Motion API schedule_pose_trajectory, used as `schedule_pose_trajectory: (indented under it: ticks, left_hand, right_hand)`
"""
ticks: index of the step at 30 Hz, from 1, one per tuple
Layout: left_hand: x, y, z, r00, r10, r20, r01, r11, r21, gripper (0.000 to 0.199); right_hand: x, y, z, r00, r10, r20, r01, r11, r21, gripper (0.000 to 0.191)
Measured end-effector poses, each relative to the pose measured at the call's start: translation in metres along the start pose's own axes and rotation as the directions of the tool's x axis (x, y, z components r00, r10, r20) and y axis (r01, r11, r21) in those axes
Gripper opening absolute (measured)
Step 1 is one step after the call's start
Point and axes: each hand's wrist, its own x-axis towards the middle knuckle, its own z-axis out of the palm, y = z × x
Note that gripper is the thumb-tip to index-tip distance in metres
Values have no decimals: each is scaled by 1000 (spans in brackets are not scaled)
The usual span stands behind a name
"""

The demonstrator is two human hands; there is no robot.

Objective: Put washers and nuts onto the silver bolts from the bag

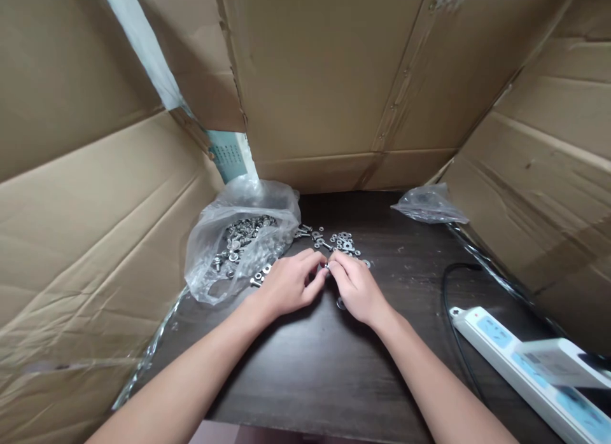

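The left hand and right hand pinch a small metal fastener between their fingertips, likely light, rigid and slippery, best held by its outer edges.

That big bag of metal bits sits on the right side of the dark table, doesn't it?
No: the head view shows the big bag on the left side of the dark table, near the left hand. It does hold metal bits.
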Motion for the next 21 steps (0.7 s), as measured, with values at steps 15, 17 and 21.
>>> schedule_pose_trajectory:
  ticks: [15,17,21]
  left_hand:
    - [-4,0,5,999,-19,-40,17,999,-44,13]
    - [-3,0,6,998,-9,-58,6,999,-50,10]
    - [-2,-1,7,995,24,-98,-29,998,-53,3]
  right_hand:
    - [-2,2,8,991,-108,-73,104,993,-53,31]
    - [-2,4,9,988,-130,-79,123,989,-86,29]
    - [-2,6,11,979,-184,-91,171,976,-132,27]
